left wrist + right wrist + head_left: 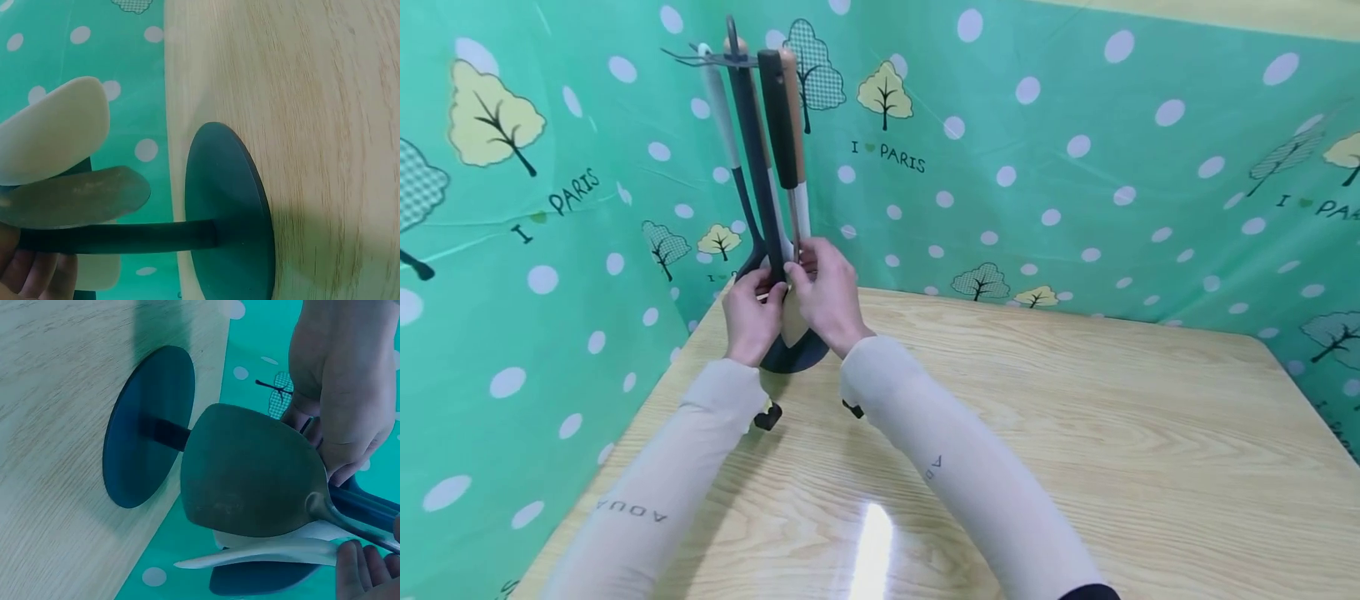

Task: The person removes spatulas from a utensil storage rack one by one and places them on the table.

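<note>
A black utensil stand (758, 167) with a round base (231, 206) rises at the table's far left corner, several kitchen tools around its pole. My left hand (752, 317) grips the pole low down; its curled fingers (40, 275) show in the left wrist view. My right hand (829, 292) pinches the thin neck of a metal turner (250, 469), whose black handle (778, 121) reaches up to the hook ring. Beside the turner, a pale spatula (262, 553) lies close to my right fingers (369, 569). The handle's hanging point is too small to make out.
A white-handled tool (718, 108) and wooden-handled ones (793, 108) hang from the hook ring. Green patterned cloth (1037, 167) stands behind and left of the wooden table (1075, 400). Small black pieces (767, 417) show under my wrists.
</note>
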Motion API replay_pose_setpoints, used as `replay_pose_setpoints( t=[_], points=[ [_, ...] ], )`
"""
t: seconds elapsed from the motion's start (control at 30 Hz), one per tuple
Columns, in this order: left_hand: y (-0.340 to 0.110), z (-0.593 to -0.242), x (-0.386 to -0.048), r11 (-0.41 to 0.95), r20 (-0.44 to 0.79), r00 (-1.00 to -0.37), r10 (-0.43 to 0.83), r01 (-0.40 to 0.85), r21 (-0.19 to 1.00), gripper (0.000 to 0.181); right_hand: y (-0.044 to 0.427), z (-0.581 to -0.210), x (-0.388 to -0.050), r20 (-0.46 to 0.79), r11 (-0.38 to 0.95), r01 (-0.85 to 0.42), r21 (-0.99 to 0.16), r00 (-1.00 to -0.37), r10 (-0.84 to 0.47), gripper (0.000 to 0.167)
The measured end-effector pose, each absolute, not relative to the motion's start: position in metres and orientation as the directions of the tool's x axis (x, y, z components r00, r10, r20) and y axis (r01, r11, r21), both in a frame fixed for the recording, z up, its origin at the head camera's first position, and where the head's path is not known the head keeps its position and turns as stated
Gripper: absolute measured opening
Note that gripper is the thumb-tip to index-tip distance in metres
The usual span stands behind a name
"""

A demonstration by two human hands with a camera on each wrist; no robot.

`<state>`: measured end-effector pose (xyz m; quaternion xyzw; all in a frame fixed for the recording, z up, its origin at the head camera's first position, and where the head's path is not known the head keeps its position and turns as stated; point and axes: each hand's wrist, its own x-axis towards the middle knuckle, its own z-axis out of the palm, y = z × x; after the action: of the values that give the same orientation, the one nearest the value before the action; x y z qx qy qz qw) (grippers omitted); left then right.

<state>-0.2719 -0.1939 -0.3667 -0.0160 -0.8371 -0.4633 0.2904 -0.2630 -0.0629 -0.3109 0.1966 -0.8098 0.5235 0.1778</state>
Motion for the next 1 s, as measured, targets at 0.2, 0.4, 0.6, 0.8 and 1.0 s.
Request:
replay_pose_setpoints(
  t=[0.2,0.4,0.6,0.8,1.0],
  points=[
    [-0.197,-0.366,-0.272,0.571,0.506,-0.831,-0.23,0.306,0.762,0.023,-0.068,-0.31,-0.264,0.463,0.353,-0.464,-0.813,-0.882,-0.092,0.022],
    [-0.196,-0.369,-0.271,0.577,0.514,-0.832,-0.209,0.319,0.752,0.021,-0.068,-0.314,-0.266,0.467,0.339,-0.461,-0.82,-0.882,-0.067,0.016],
    [-0.193,-0.369,-0.272,0.577,0.525,-0.828,-0.195,0.336,0.744,0.019,-0.065,-0.314,-0.264,0.476,0.326,-0.471,-0.82,-0.877,-0.069,0.016],
    [-0.191,-0.371,-0.272,0.573,0.523,-0.832,-0.185,0.341,0.745,0.018,-0.06,-0.315,-0.261,0.486,0.321,-0.482,-0.815,-0.871,-0.073,0.015],
    [-0.19,-0.371,-0.269,0.556,0.516,-0.835,-0.192,0.341,0.758,0.019,-0.055,-0.317,-0.26,0.509,0.317,-0.508,-0.801,-0.856,-0.087,0.015]
  ],
)
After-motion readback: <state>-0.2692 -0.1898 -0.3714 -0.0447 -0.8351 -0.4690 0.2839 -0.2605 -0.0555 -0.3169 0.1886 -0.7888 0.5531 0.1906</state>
